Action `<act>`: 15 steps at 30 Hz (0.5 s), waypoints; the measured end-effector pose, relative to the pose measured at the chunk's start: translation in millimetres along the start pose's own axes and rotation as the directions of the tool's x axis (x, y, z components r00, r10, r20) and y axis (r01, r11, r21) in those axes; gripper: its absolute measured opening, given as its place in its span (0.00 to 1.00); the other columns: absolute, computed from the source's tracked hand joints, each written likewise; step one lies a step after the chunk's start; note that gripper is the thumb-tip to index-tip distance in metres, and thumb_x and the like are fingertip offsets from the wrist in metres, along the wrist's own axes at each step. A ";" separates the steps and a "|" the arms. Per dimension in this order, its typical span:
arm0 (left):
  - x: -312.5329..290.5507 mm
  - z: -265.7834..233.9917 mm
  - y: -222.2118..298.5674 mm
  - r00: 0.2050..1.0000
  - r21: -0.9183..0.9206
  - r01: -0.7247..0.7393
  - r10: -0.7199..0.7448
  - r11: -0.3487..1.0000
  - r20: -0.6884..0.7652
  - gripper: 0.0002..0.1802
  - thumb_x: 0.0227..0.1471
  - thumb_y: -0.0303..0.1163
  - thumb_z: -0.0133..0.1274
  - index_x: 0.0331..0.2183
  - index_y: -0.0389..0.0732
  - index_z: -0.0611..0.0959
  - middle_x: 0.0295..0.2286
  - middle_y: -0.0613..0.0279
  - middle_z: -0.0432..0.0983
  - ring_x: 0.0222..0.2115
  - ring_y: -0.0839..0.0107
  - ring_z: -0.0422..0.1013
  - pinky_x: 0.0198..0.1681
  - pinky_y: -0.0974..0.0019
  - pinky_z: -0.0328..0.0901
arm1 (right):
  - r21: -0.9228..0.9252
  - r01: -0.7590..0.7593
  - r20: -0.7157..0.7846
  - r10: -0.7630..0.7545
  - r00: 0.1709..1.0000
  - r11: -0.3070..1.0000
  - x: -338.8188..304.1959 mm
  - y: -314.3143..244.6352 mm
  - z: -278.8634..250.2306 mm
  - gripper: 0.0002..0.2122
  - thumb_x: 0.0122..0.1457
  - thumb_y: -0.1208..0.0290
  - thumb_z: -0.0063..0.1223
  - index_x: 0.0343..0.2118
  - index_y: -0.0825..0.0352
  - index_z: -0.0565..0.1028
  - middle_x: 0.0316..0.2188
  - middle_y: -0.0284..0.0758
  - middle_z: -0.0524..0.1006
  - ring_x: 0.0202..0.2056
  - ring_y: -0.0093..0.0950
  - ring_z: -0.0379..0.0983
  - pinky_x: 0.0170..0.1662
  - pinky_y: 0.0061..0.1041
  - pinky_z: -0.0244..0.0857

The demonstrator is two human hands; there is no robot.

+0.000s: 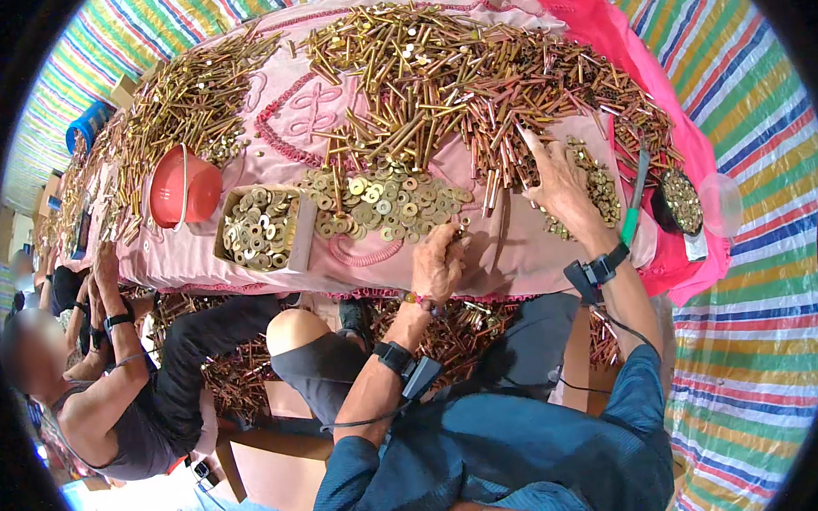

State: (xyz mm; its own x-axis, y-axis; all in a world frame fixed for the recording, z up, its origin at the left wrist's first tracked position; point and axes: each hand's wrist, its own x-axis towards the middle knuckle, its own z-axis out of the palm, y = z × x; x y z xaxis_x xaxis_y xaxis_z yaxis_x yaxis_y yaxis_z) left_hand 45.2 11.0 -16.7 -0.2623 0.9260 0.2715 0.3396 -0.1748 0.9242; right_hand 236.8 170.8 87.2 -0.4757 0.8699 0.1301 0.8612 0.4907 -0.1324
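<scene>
My left hand is closed above the near edge of the pink cloth-covered table. Its fingertips are pinched, with a small round metal piece showing at them; its kind is too small to tell. Beside them lies a spread of brass washers. My right hand reaches forward, fingers apart, at the edge of a heap of copper-coloured metal tubes. I see nothing held in it. Small brass nut-like pieces lie just right of that hand. A long dark rod or shadow runs between my hands.
Left of the washers stands an open cardboard box filled with washers, then a red bucket. At right lie a green-handled tool, a dark bowl of small parts and a clear plastic container. A co-worker sits at left.
</scene>
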 end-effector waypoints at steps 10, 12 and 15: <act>2.3 -2.7 -3.8 0.992 0.050 -0.125 0.127 0.991 -0.025 0.08 0.56 0.24 0.55 0.40 0.36 0.78 0.23 0.57 0.73 0.19 0.69 0.75 0.22 0.66 0.67 | 0.516 0.036 -0.068 -0.001 0.998 0.856 77.7 -20.1 44.7 0.47 0.39 0.71 0.70 0.67 0.53 0.59 0.47 0.52 0.66 0.51 0.50 0.67 0.58 0.38 0.63; 4.9 -1.1 -0.6 0.972 0.104 -0.215 0.223 0.971 -0.069 0.07 0.56 0.24 0.55 0.39 0.36 0.78 0.22 0.58 0.73 0.19 0.69 0.75 0.22 0.66 0.67 | 0.564 0.045 -0.122 0.030 0.992 0.824 100.7 -33.4 50.0 0.49 0.38 0.69 0.72 0.68 0.56 0.57 0.51 0.54 0.65 0.55 0.49 0.65 0.61 0.38 0.60; 1.2 1.0 9.3 0.999 -0.025 -0.052 0.052 0.998 -0.018 0.05 0.57 0.23 0.54 0.38 0.35 0.77 0.21 0.58 0.73 0.18 0.69 0.74 0.22 0.66 0.67 | 0.653 0.015 -0.035 0.010 0.999 0.757 126.3 -50.0 45.8 0.52 0.40 0.69 0.73 0.69 0.62 0.52 0.66 0.52 0.57 0.67 0.46 0.52 0.69 0.38 0.47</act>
State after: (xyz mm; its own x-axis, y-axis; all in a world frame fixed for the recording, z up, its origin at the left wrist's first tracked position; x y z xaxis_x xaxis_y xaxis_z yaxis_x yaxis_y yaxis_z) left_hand 48.9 10.9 -8.1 -0.2602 0.9097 0.3236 0.3304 -0.2311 0.9151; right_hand 125.4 258.4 65.3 -0.4606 0.8726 0.1626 0.5282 0.4167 -0.7399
